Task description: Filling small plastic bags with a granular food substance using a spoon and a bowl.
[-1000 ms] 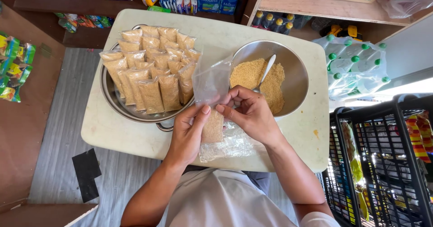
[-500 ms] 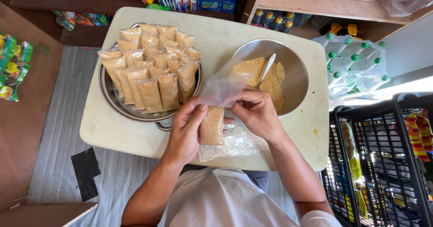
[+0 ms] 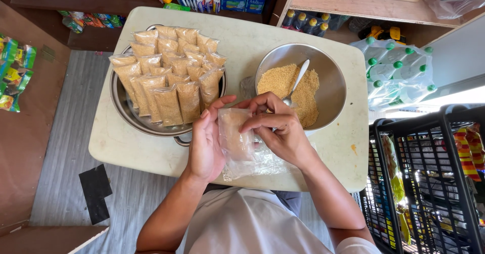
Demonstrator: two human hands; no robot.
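Both of my hands hold one small clear plastic bag (image 3: 233, 135) partly filled with tan granules, over the near edge of the white table (image 3: 242, 42). My left hand (image 3: 207, 143) cups the bag from the left. My right hand (image 3: 275, 128) pinches its top edge from the right. Under the bag lies a stack of empty clear bags (image 3: 255, 165). Behind my right hand a steel bowl (image 3: 333, 82) holds tan granules (image 3: 285, 85) and a white spoon (image 3: 297, 80).
At the table's left a round steel pan (image 3: 126, 110) carries several filled bags (image 3: 169, 80) standing in rows. Shelves with packaged goods run along the back. Green-capped bottles (image 3: 396, 74) sit at the right, above a black wire basket (image 3: 429, 183).
The bag's loose upper part, which stuck up toward the bowl, is now folded down flat between my hands. My fingers have closed in over its top.
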